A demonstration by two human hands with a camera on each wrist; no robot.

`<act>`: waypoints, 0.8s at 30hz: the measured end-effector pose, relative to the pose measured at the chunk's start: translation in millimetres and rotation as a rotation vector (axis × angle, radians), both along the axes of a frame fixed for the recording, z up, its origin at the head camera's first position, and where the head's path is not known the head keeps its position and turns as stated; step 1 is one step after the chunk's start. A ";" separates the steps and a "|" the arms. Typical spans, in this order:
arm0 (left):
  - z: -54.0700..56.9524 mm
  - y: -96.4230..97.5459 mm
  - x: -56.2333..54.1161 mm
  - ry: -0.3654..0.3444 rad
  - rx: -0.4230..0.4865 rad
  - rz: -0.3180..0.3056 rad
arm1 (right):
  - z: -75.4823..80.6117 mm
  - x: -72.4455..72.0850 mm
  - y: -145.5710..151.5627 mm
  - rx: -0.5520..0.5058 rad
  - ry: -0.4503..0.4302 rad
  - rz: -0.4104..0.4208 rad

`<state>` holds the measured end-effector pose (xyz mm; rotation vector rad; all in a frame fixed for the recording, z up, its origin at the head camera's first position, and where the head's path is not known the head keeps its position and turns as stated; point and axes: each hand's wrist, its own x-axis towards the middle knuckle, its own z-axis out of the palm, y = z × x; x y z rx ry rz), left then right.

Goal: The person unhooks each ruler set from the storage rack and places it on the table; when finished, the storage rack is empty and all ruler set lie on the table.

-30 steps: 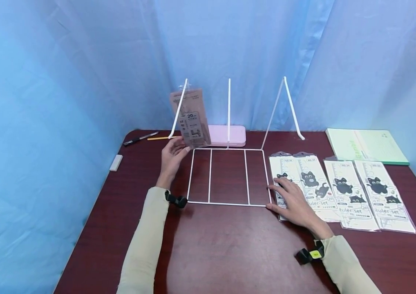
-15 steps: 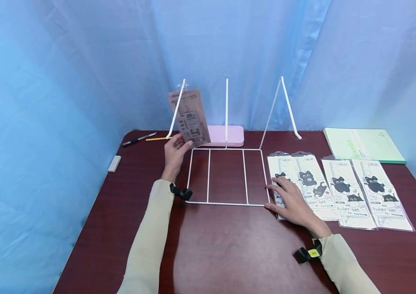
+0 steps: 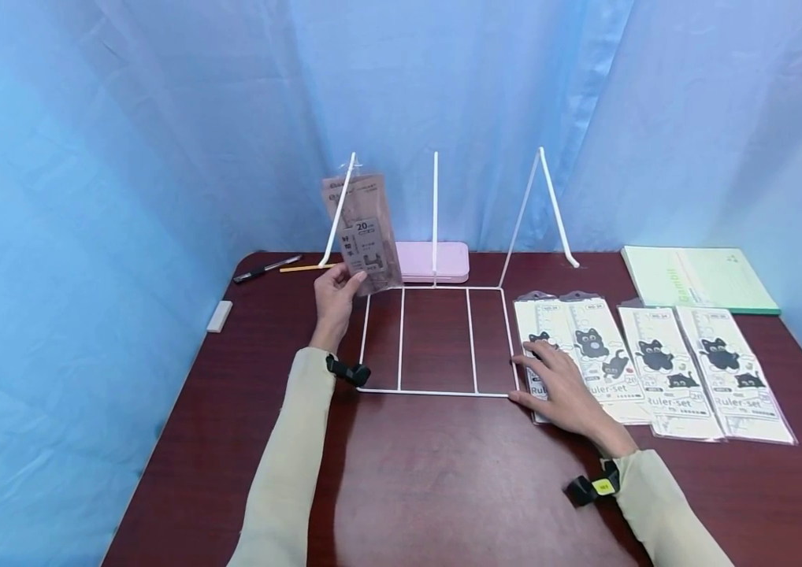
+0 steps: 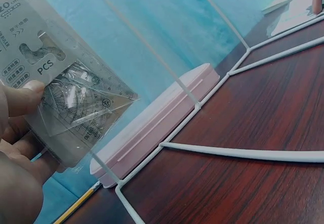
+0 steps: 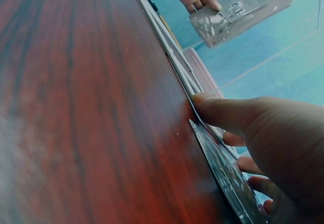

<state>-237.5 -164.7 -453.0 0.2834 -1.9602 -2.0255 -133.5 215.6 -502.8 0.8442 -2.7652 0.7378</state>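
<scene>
A clear-and-brownish ruler set pack (image 3: 364,228) hangs near the left arm of the white wire rack (image 3: 436,392), its top by the arm's tip. A second layer shows behind its upper edge. My left hand (image 3: 335,303) pinches the pack's lower left corner between thumb and fingers; a protractor and set square show through it in the left wrist view. My right hand (image 3: 562,386) lies at the rack's right front corner, fingers spread. Its thumb touches the wire, and its palm is over the nearest white cat-print ruler set (image 3: 603,354).
More cat-print ruler sets (image 3: 730,362) lie at right, below a green notebook (image 3: 702,279). A pink case (image 3: 452,260) sits behind the rack. A black pen (image 3: 266,269), a yellow pencil (image 3: 299,268) and a white eraser (image 3: 219,316) lie at left. Blue curtains enclose the table.
The lower end of the hanging pack has come slightly down and left with my left hand. My right hand stays at the rack's corner. The head view has shifted a little.
</scene>
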 end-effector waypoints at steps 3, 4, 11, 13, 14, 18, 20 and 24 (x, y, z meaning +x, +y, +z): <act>0.7 -2.8 1.9 0.002 0.009 -0.011 | -0.3 -0.5 0.3 0.000 0.005 0.000; 1.1 -3.6 2.6 0.002 0.005 -0.011 | -0.4 -0.6 0.4 -0.001 0.006 0.000; 1.4 -6.9 6.6 0.014 -0.003 0.007 | -0.4 -1.1 0.8 -0.003 0.004 0.003; 1.0 -6.7 8.1 0.026 0.007 0.012 | -0.5 -1.2 0.7 -0.003 0.005 0.003; 0.9 -6.4 9.0 0.033 0.011 0.012 | -0.6 -1.3 0.6 -0.003 0.004 0.004; 0.0 -6.8 13.6 0.060 0.023 0.007 | -1.6 -1.2 0.6 -0.001 -0.001 0.003; -0.4 -7.7 16.0 0.070 0.021 -0.002 | -2.0 -1.0 0.7 0.000 -0.004 0.002; -0.2 -9.0 20.5 0.085 0.007 -0.016 | -2.1 -0.5 0.8 0.001 -0.004 0.000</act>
